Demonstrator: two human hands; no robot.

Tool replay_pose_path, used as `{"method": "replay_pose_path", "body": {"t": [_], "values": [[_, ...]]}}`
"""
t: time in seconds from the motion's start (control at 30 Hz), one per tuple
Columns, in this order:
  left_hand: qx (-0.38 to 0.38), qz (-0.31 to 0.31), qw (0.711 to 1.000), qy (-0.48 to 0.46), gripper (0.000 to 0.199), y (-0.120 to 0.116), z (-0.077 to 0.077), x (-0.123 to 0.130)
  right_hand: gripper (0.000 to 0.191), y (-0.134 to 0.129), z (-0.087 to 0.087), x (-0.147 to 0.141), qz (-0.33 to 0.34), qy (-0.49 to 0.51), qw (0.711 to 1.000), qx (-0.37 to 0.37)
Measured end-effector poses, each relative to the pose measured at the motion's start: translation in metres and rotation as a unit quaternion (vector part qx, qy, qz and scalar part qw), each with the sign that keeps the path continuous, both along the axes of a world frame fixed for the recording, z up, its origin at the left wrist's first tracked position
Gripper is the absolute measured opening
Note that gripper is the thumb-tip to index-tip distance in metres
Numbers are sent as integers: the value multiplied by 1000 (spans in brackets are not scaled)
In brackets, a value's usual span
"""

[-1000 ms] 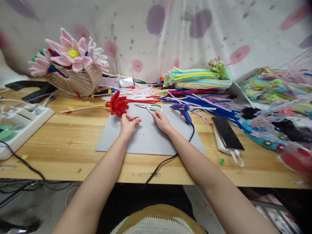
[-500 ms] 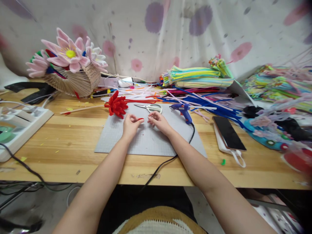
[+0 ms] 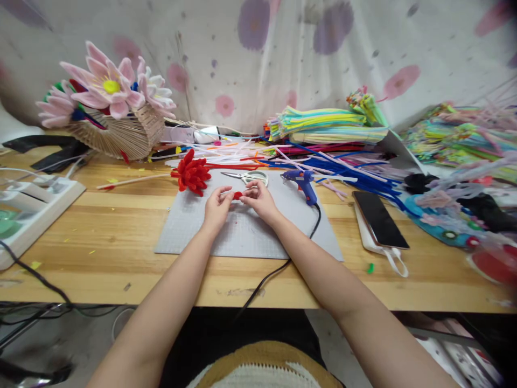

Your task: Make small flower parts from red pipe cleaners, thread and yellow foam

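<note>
1. Head view: the left hand [image 3: 217, 209] pinches a small red piece [image 3: 238, 195] between thumb and fingertips, above the grey mat [image 3: 250, 234].
2. The right hand [image 3: 260, 202] has its thumb and fingertips closed on the other side of the same piece, so it sits between both hands.
3. Beyond the right hand, the scissors [image 3: 246, 176] lie on the mat, blades pointing left.
4. A red fuzzy flower [image 3: 193, 172] lies near the left hand, at the mat's far left corner; its pale stem [image 3: 137, 180] stretches left over the wooden table [image 3: 121, 231].
5. Right of the scissors lies a blue glue gun [image 3: 305, 184], a white stick [image 3: 337, 178] at its back and a black cord [image 3: 266, 277] running toward the table's near edge.
6. Farther right, a dark-screened phone [image 3: 381, 220] rests on a white object [image 3: 365, 237].
</note>
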State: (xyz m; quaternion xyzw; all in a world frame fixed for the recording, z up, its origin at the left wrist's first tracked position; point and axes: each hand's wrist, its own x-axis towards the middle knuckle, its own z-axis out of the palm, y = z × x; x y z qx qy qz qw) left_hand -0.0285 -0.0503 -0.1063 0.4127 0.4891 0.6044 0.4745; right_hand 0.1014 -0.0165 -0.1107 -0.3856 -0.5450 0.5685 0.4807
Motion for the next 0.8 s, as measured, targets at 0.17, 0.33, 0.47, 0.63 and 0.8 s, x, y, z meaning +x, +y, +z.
{"method": "replay_pose_path", "body": {"t": [0.17, 0.33, 0.47, 0.63, 0.8], "values": [[1, 17, 1000, -6, 44, -1, 2, -2, 43, -3, 1, 0, 31, -11, 999, 7], [-18, 43, 998, -48, 51, -1, 6, -3, 46, -4, 1, -1, 65, 18, 998, -8], [-21, 34, 998, -42, 51, -1, 8, -2, 45, 0, -1, 0, 61, 47, 997, -22], [-50, 15, 998, -34, 43, -1, 11, 0, 51, 5, -3, 3, 51, 83, 995, -10], [-41, -4, 997, -66, 35, -2, 14, -4, 54, 4, -1, 5, 56, 97, 993, -21]]}}
